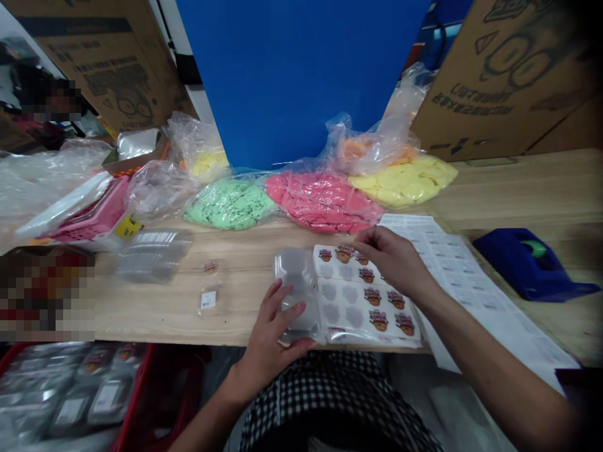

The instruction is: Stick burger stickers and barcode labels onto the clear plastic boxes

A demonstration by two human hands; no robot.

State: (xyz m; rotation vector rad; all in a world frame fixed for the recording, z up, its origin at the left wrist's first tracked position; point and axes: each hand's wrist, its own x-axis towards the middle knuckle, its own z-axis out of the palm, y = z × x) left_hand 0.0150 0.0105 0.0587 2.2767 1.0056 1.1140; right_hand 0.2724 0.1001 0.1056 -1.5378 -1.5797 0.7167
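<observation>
My left hand (277,323) holds a clear plastic clamshell box (296,267) against the table, fingers spread over its lid and thumb along its near edge. Just right of the box lies a sheet of stickers (336,273) with burger-like cartoon pictures; several places on it are bare. Over the sheet's far edge, my right hand (389,251) pinches a sticker (345,253), which seems partly lifted. To the left, a flat clear piece (210,282) bears a picture sticker and a white label.
Bags of green (230,204), pink (325,201) and yellow pieces (405,182) line the back beneath a blue panel (301,75). Label sheets (452,270) and a blue tape dispenser (522,263) lie right. A red crate (141,402) of packed boxes stands lower left.
</observation>
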